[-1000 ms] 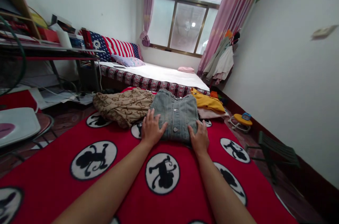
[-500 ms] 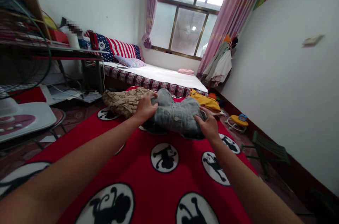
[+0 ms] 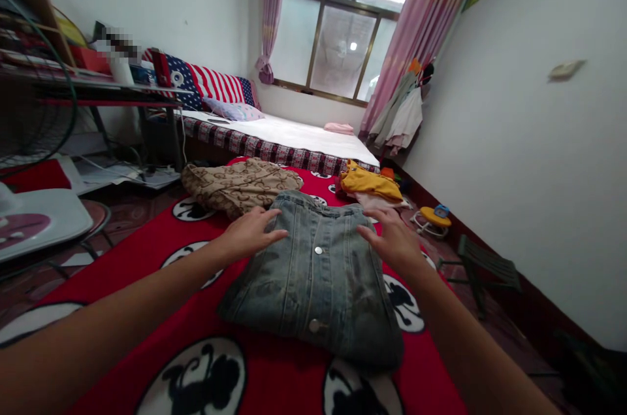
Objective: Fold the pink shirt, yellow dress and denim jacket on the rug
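A folded denim jacket [image 3: 337, 278] with metal buttons down its front lies flat on a red blanket [image 3: 191, 310] patterned with dark figures in white circles. My left hand [image 3: 252, 232] is at the jacket's upper left corner, thumb and fingers apart. At the upper right corner is my right hand [image 3: 394, 238], its fingers also spread. Both hands are at the cloth's edge; I cannot tell whether the fingertips touch it. Beyond my left hand lies a crumpled brown patterned garment [image 3: 240, 183]. Yellow folded clothing [image 3: 371, 181] sits past my right hand.
Behind the blanket stands a bed [image 3: 294, 134] with a white sheet. A cluttered desk [image 3: 98, 91] and a white tray-like seat [image 3: 44, 219] are on the left. To the right are a small yellow stool [image 3: 434, 217] and a dark green folding stool [image 3: 490, 265].
The jacket, bunched up and gripped at both sides before, now lies spread flat nearer me. My fingers have loosened from it. The view has shifted slightly.
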Motion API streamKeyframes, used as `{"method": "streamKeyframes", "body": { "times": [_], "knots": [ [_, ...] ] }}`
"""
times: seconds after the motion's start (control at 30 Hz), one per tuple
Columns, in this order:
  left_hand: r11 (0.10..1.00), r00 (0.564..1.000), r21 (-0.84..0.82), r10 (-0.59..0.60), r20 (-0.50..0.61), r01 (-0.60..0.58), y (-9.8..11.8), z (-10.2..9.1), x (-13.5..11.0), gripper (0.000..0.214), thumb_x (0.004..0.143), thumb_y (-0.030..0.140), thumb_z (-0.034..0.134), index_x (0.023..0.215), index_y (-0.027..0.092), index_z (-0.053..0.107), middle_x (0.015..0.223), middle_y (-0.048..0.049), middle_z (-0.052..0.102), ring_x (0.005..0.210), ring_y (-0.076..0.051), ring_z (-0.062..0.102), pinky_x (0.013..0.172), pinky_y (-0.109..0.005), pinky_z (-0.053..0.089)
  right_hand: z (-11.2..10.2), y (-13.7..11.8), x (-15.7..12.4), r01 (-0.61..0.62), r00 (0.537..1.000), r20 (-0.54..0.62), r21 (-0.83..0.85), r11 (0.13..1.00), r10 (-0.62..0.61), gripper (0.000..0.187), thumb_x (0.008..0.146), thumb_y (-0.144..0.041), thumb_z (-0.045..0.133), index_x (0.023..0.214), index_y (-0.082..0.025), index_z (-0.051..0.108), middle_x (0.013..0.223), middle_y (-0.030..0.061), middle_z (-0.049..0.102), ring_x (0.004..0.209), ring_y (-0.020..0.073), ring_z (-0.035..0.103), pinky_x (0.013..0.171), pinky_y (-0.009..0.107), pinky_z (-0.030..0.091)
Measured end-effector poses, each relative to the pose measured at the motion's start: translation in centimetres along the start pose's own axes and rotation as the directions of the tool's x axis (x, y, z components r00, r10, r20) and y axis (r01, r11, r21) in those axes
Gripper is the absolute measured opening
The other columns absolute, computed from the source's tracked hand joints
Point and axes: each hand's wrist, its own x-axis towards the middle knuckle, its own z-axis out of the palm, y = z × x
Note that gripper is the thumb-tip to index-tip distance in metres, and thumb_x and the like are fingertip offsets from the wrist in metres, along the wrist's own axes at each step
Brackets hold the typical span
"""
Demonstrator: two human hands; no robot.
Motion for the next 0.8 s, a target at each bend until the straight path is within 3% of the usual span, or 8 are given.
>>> {"method": "streamKeyframes", "body": {
  "times": [0.07, 0.13, 0.23, 0.33, 0.47, 0.63, 0.8],
  "knots": [
    [0.989, 0.990, 0.136, 0.073, -0.123, -0.056, 1.8, 1.5, 2.5, 0.059, 0.081, 0.048, 0.061, 0.134, 0.023, 0.055, 0.145, -0.0138, 0.045, 0.134, -0.033, 0.041, 0.108, -0.046, 0.037, 2.0, -1.7, 2.6, 0.034, 0.998, -0.055, 0.037, 0.999, -0.032, 0.047, 0.087, -0.039, 0.057, 0.130, -0.021, 0.057, 0.137, 0.0105, 0.052, 0.125, 0.0247, 0.050, 0.103, 0.036, 0.039],
    [0.971, 0.978, 0.201, 0.157, -0.136, -0.128, 3.2, 4.2, 4.2, 0.058, 0.086, 0.049, 0.056, 0.138, 0.026, 0.050, 0.155, -0.0119, 0.031, 0.143, -0.033, 0.026, 0.113, -0.051, 0.028, 5.4, -2.5, 3.7, 0.027, 0.998, -0.056, 0.018, 0.999, -0.026, 0.049, 0.093, -0.042, 0.047, 0.138, -0.023, 0.049, 0.144, 0.0089, 0.046, 0.133, 0.0241, 0.041, 0.109, 0.041, 0.032],
    [0.967, 0.984, 0.212, 0.159, -0.076, -0.140, 3.6, 8.6, 5.3, 0.057, 0.091, 0.054, 0.044, 0.144, 0.031, 0.042, 0.159, -0.0088, 0.021, 0.147, -0.031, 0.015, 0.116, -0.056, 0.014, 10.8, -2.2, 3.8, -0.068, 0.991, 0.112, -0.091, 0.994, 0.078, 0.054, 0.096, -0.047, 0.037, 0.146, -0.025, 0.038, 0.155, 0.0093, 0.030, 0.144, 0.0288, 0.022, 0.114, 0.054, 0.016],
    [0.971, 0.991, 0.209, 0.127, -0.049, -0.114, 2.8, 11.2, 5.6, 0.057, 0.092, 0.056, 0.041, 0.144, 0.034, 0.040, 0.160, -0.0066, 0.014, 0.147, -0.031, 0.010, 0.116, -0.057, 0.010, 14.1, -1.0, 3.5, -0.085, 0.961, 0.248, -0.146, 0.986, 0.120, 0.060, 0.096, -0.052, 0.036, 0.149, -0.025, 0.033, 0.158, 0.0105, 0.020, 0.146, 0.0308, 0.013, 0.114, 0.056, 0.009],
    [0.967, 0.987, 0.222, 0.147, -0.071, -0.128, 2.1, 11.5, 5.8, 0.058, 0.092, 0.057, 0.039, 0.145, 0.035, 0.039, 0.160, -0.0050, 0.013, 0.148, -0.030, 0.010, 0.117, -0.056, 0.010, 14.8, -0.4, 3.9, -0.087, 0.979, 0.172, -0.128, 0.988, 0.108, 0.057, 0.095, -0.052, 0.037, 0.147, -0.026, 0.037, 0.157, 0.0091, 0.024, 0.146, 0.0289, 0.016, 0.115, 0.053, 0.011],
    [0.963, 0.985, 0.248, 0.133, -0.105, -0.104, 2.4, 11.2, 5.6, 0.066, 0.092, 0.055, 0.039, 0.149, 0.024, 0.032, 0.159, -0.0078, 0.019, 0.147, -0.029, 0.013, 0.117, -0.054, 0.013, 14.6, -0.4, 4.1, -0.109, 0.990, 0.087, -0.062, 0.992, 0.114, 0.051, 0.093, -0.046, 0.046, 0.139, -0.025, 0.048, 0.152, 0.0093, 0.036, 0.142, 0.0272, 0.026, 0.115, 0.049, 0.017],
    [0.933, 0.978, 0.310, 0.204, -0.044, -0.180, 3.5, 10.9, 6.1, 0.055, 0.088, 0.045, 0.047, 0.138, 0.020, 0.051, 0.154, -0.0147, 0.031, 0.143, -0.038, 0.022, 0.112, -0.064, 0.015, 14.8, -0.4, 3.9, -0.098, 0.993, 0.067, -0.033, 0.995, 0.100, 0.049, 0.092, -0.041, 0.049, 0.137, -0.020, 0.051, 0.151, 0.0126, 0.036, 0.142, 0.0293, 0.026, 0.114, 0.052, 0.016]
  ]
}}
